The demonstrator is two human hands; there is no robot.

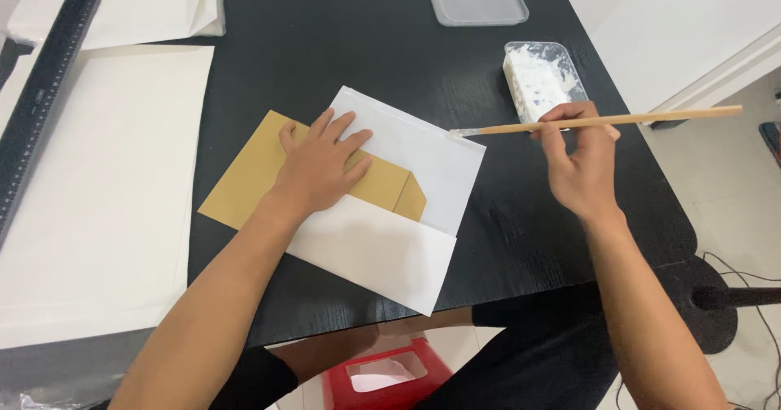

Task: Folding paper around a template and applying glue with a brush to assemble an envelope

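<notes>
My left hand (321,166) lies flat, fingers spread, on a brown paper envelope (244,174) that sits tucked inside a folded white sheet (382,251) on the black table (325,44). The brown envelope's corner (411,198) shows between the white layers. My right hand (582,170) grips a thin wooden-handled brush (651,118) held level above the table. Its white tip (457,133) hovers over the white sheet's right edge.
A clear tub of white paste (538,76) stands just beyond my right hand. A clear plastic lid (477,2) lies at the table's far edge. Large white sheets (98,198) and a black ruler (45,85) lie on the left. A red stool (382,377) shows below.
</notes>
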